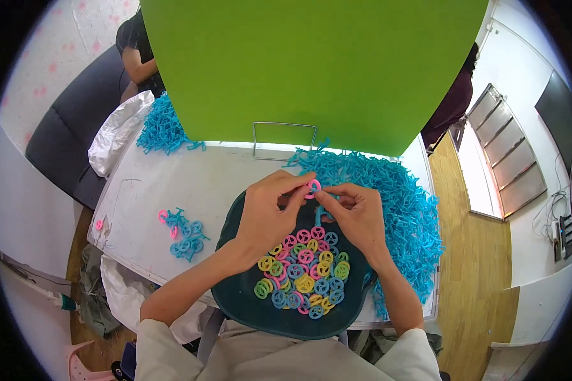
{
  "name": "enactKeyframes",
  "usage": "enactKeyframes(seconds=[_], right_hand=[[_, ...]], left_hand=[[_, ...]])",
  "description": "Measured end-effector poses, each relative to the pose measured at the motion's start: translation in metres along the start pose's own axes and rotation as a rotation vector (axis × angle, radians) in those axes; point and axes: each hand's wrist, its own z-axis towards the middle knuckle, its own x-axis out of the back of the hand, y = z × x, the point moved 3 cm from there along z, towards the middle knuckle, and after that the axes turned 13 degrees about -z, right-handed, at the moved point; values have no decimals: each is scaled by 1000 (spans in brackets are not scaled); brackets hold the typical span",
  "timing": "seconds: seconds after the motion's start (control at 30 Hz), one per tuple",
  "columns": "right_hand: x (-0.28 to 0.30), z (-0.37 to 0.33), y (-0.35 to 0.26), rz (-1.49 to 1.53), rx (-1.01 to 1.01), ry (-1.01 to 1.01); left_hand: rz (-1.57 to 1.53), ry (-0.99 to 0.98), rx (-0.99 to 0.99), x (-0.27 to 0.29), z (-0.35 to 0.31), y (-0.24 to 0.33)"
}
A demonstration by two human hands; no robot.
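My left hand pinches a small pink plastic wheel between thumb and fingers. Close beside it, my right hand is closed on a blue branched plastic piece, and the two parts meet between my fingertips. Whether they are joined I cannot tell. Beneath both hands rests a dark green tray on my lap side of the table. In it lie many small spoked wheels in pink, yellow, green and blue.
A large heap of blue plastic pieces covers the table's right side; another pile lies far left. Several pieces with wheels sit left of the tray. A green panel and wire stand rise at the back. Two people are beyond.
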Motion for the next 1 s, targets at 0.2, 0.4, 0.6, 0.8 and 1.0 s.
enactKeyframes(seconds=[0.2, 0.4, 0.6, 0.8, 1.0], right_hand=[[2, -2, -4, -124, 71, 18], [8, -1, -16, 286, 114, -210], [12, 0, -13, 48, 310, -257], [12, 3, -12, -155, 389, -182], [6, 4, -5, 196, 313, -94]], left_hand=[[-177, 22, 62, 0, 1, -14], [-502, -34, 406, 16, 11, -32], [-653, -106, 714, 11, 6, -44], [-606, -277, 753, 10, 3, -42], [1007, -543, 132, 19, -16, -46]])
